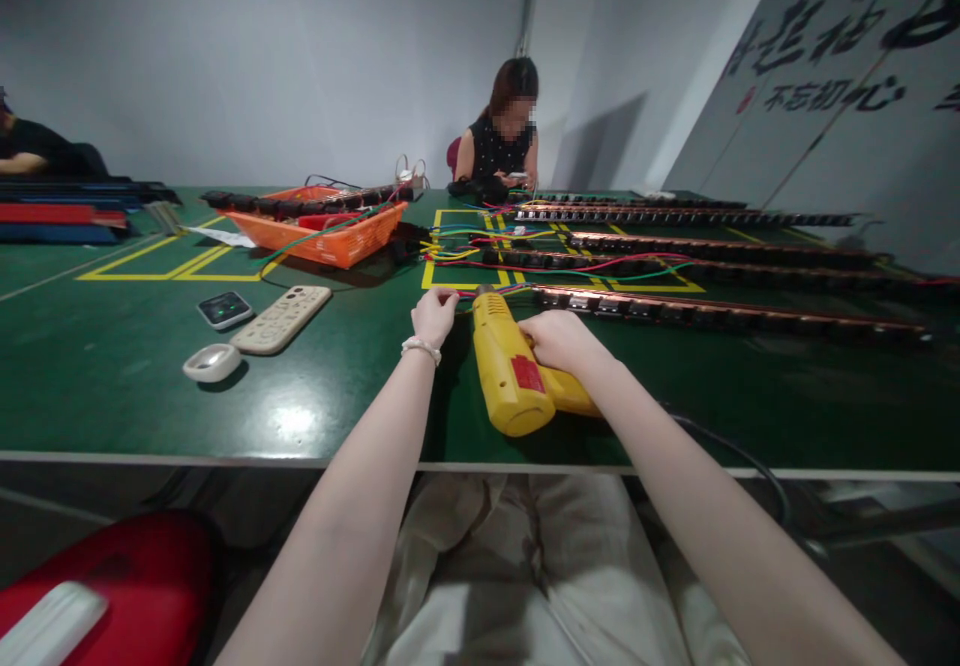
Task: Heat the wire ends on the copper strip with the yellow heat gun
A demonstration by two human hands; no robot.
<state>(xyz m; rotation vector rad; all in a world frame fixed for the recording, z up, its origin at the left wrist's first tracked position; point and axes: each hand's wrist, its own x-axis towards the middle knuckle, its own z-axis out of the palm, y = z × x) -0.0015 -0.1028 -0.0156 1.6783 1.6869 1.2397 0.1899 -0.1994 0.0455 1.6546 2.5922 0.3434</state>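
A yellow heat gun (504, 361) with a red label lies tilted over the table, its handle gripped by my right hand (562, 339). Its nozzle points away from me, toward several thin coloured wires (466, 294). Those wires are pinched between the fingertips of my left hand (435, 316), just left of the nozzle. They lead right to the near end of a long dark strip with copper edging (720, 314). Whether the nozzle touches the wires I cannot tell. A black cord (739, 441) trails off to the right below my forearm.
An orange basket (337, 244) holding dark strips and wires stands back left. Nearer are a phone in a beige case (283, 320), a small screen device (224, 310) and a white ring-shaped object (212, 363). More strips (705, 248) lie at right. A person (506, 136) sits opposite.
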